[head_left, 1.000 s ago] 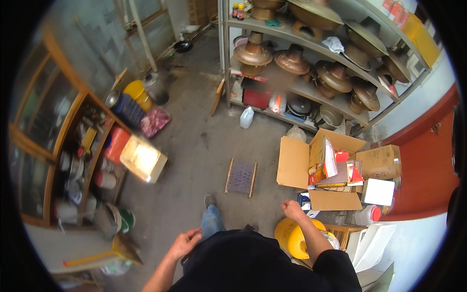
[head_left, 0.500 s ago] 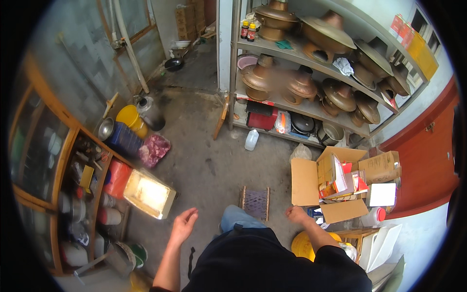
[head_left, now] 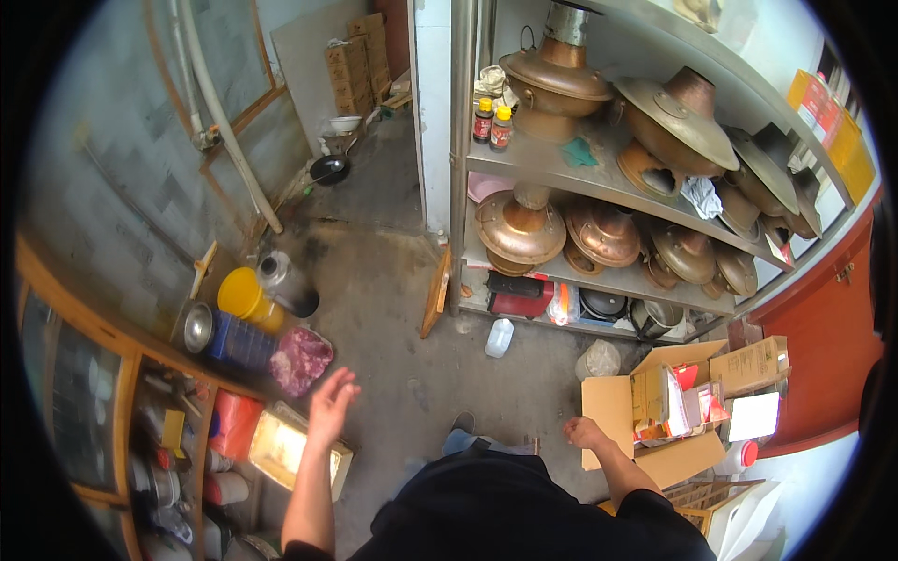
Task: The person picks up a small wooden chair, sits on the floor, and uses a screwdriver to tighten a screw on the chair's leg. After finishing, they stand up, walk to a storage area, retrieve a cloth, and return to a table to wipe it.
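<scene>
My left hand (head_left: 331, 408) is raised in the air with its fingers loosely apart and holds nothing. Below it is a pale foam box (head_left: 292, 447), which the forearm partly covers; the hand seems apart from it. A bag with mottled red-and-white contents (head_left: 301, 361) lies on the floor just beyond that hand. On the other side, my right hand (head_left: 586, 434) hangs with its fingers curled in, and no object shows in them. Nearest to it is an open cardboard box (head_left: 606, 411) holding red, white and yellow packages.
A metal rack (head_left: 599, 168) with copper hot pots (head_left: 522, 224) stands ahead on the right. A plastic jug (head_left: 499, 338) and a wooden board (head_left: 436, 294) are on the floor before it. Along the left are a yellow bucket (head_left: 245, 297) and a wooden cabinet (head_left: 127, 421).
The view has shifted, with the rack now larger and nearer. The woven-seat stool is now mostly hidden behind my body. One of my shoes has come into view.
</scene>
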Available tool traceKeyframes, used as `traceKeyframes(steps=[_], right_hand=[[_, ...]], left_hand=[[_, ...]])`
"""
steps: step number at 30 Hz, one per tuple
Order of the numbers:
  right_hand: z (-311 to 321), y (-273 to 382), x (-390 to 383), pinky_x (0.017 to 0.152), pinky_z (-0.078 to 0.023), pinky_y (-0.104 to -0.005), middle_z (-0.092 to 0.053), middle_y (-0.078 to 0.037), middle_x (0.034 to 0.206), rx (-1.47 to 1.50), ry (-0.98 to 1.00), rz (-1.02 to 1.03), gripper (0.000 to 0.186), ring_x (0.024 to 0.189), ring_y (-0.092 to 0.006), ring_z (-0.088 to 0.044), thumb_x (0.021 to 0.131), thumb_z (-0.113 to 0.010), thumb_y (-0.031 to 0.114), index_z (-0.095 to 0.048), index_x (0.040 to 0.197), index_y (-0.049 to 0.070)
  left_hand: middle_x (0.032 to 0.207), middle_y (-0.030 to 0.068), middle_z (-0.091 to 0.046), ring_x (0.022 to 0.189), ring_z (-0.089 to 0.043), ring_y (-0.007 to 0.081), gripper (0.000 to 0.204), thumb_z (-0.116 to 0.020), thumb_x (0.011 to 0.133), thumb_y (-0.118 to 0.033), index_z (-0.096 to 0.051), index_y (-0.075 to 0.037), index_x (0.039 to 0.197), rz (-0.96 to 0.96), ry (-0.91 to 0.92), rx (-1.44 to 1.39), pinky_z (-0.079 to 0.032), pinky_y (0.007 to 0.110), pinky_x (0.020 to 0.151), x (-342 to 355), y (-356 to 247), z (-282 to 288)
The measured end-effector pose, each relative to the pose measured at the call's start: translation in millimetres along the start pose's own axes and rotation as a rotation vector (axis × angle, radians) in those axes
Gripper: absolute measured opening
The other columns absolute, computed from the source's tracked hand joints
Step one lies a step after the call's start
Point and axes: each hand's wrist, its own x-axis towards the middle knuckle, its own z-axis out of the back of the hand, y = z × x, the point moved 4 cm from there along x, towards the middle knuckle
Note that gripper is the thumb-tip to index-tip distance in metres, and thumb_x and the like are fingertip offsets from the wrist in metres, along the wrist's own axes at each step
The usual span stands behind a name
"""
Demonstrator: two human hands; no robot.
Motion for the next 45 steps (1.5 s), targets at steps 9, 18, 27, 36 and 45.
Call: traceKeyframes(steps=[9, 18, 27, 36, 45], right_hand=[[75.5, -13.0, 1.4, 0.065, -0.058, -0.0328, -0.073, -0.013, 0.083, 0.419, -0.303, -0.074, 0.021, 0.068, -0.0192, -0.071, 0.096, -0.059, 0.014, -0.069, 0.098, -0.004], [-116.1, -73.1, -96.9, 0.054, -0.056, -0.0341, -0.072, -0.012, 0.073, 0.177, -0.061, -0.317, 0.026, 0.060, -0.0223, -0.071, 0.094, -0.056, 0.016, -0.069, 0.077, 0.000], [-189.9, 150.8, -106.7, 0.053, -0.056, -0.0340, -0.071, -0.013, 0.071, 1.155, -0.379, -0.871, 0.022, 0.059, -0.0215, -0.071, 0.093, -0.057, 0.013, -0.069, 0.082, -0.003], [-126.6, 208.5, -61.8, 0.058, -0.057, -0.0339, -0.071, -0.013, 0.072, 0.886, -0.446, -0.710, 0.022, 0.065, -0.0206, -0.073, 0.094, -0.059, 0.014, -0.069, 0.089, -0.004], [68.5, 297.0, 79.1, 0.069, -0.054, -0.0335, -0.072, -0.013, 0.077, 0.523, -0.534, -0.187, 0.028, 0.071, -0.0181, -0.068, 0.096, -0.064, 0.023, -0.071, 0.102, -0.003]], left_hand=[[0.140, 0.0153, -0.061, 0.127, -0.058, 0.0226, 0.053, -0.059, 0.102, -0.030, -0.050, -0.002, 0.146, -0.446, 0.210, 0.308, -0.044, 0.036, 0.108, 320.1, -191.2, -65.5], [0.147, 0.0221, -0.052, 0.136, -0.050, 0.0340, 0.063, -0.063, 0.098, -0.033, -0.043, -0.002, 0.150, -0.859, 0.453, 0.798, -0.039, 0.042, 0.114, 633.4, -351.1, -286.1], [0.127, 0.0217, -0.064, 0.116, -0.061, 0.0410, 0.078, -0.083, 0.071, -0.036, -0.055, -0.007, 0.138, -1.108, 0.370, 1.130, -0.052, 0.048, 0.098, 715.0, -370.1, -447.4], [0.104, 0.0088, -0.069, 0.089, -0.064, 0.0154, 0.027, -0.055, 0.103, -0.015, -0.062, 0.004, 0.120, -0.735, 0.364, -0.299, -0.054, 0.031, 0.079, 788.4, -429.8, -323.4], [0.116, 0.0132, -0.069, 0.099, -0.070, 0.0240, 0.029, -0.055, 0.102, -0.014, -0.060, 0.002, 0.126, -0.641, 0.271, -0.839, -0.058, 0.036, 0.087, 672.9, -454.6, -111.0]])
